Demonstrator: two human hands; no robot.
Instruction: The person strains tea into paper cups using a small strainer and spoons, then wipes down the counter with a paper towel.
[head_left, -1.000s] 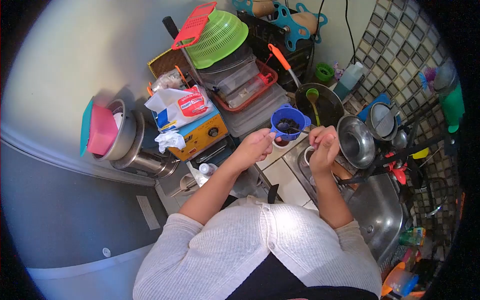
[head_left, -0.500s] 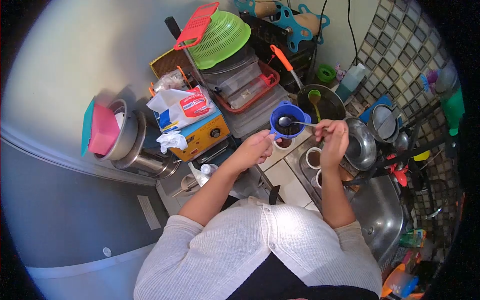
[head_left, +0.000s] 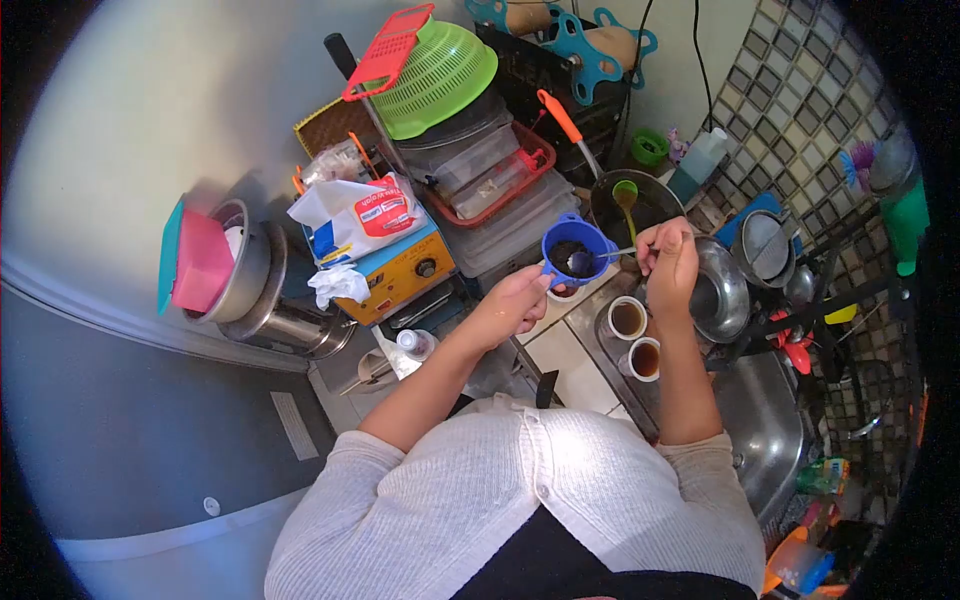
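Observation:
My left hand (head_left: 512, 305) is closed on the handle of a small blue tea strainer (head_left: 552, 240), which holds dark wet-looking leaves (head_left: 572, 258). Between the fingers of my right hand (head_left: 670, 262) is a metal spoon (head_left: 618, 253), its bowl down among the leaves. Below the strainer a cup (head_left: 566, 293) shows only in part. Two white cups of brown liquid (head_left: 627, 318) (head_left: 645, 358) stand just left of my right forearm, on the metal edge by the sink.
Right of my arm lie a steel bowl (head_left: 722, 300) and the sink (head_left: 765, 410). A pan (head_left: 655, 205) with a green ladle (head_left: 626, 196) sits behind. At left are a yellow cup sealer (head_left: 405, 280), stacked containers (head_left: 470, 165) and pots (head_left: 290, 320).
The spoon's bowl has gone deeper into the leaves, its handle tilting up. My right hand has risen slightly and shifted right, uncovering more of the two cups. My left hand keeps the strainer.

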